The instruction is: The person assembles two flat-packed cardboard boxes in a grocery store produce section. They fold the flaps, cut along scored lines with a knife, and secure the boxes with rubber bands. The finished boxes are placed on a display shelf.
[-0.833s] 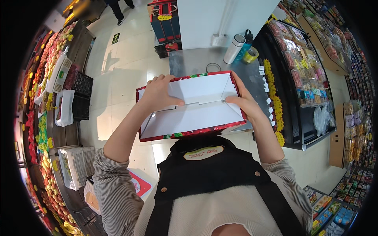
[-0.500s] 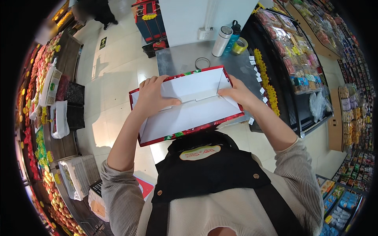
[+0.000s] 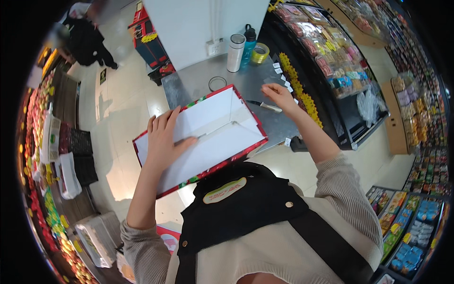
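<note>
A rectangular cardboard box [image 3: 222, 118], white inside with a red and green patterned outside, is tilted in front of me with its open top facing up. My left hand [image 3: 163, 139] grips its left part, fingers over the far rim and thumb inside. Off the box's right end, my right hand [image 3: 281, 97] hovers over the metal table [image 3: 189, 85], fingers loosely bent and nothing visible in them. Just below that hand lies a knife [image 3: 270, 107] with a pale handle and dark blade. Beyond the box is a thin dark ring [image 3: 217, 84].
A white bottle [image 3: 235, 53], a teal bottle [image 3: 248, 45] and a yellow tape roll [image 3: 260, 53] stand by the white pillar [image 3: 198, 28]. Packaged-food shelves [image 3: 326, 57] line the right, fruit displays [image 3: 35, 123] the left. Another person [image 3: 87, 40] stands at far left.
My right hand has let go of the box's right end and moved away from it. The box has turned, its right end swinging away from me. The knife has come into view.
</note>
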The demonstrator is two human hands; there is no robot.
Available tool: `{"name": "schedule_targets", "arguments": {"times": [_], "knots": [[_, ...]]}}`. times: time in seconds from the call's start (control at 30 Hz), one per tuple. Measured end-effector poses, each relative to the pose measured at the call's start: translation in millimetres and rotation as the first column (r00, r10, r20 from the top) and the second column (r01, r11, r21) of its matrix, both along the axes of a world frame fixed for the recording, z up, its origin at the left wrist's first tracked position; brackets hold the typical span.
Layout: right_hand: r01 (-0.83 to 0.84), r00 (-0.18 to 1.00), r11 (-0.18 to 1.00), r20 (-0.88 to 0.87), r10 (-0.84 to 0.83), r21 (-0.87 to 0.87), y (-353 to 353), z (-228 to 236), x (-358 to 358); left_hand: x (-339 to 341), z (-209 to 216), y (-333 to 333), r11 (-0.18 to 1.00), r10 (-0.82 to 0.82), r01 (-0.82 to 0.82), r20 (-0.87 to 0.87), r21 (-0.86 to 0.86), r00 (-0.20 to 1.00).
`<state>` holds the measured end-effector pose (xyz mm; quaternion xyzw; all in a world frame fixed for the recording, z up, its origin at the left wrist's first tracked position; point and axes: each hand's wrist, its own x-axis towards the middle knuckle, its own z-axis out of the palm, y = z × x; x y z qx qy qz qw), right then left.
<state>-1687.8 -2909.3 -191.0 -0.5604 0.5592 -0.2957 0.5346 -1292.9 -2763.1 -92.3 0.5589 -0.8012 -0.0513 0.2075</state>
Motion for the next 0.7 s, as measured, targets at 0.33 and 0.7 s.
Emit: {"name": "schedule_targets", "arguments": {"times": [0.33, 0.7], "knots": [[-0.280, 0.515, 0.927, -0.854, -0.072, -0.248, -8.0, -181.5, -15.9, -10.7, 35.6, 3.3, 0.991, -0.054, 0.055, -0.006, 0.126, 0.999], [-0.624, 0.738, 0.734, -0.510, 0.442, -0.268, 42.9, 198.9, 1.8, -23.1, 10.4, 9.4, 0.993, 0.112, -0.110, 0.081, -0.038, 0.990]]}}
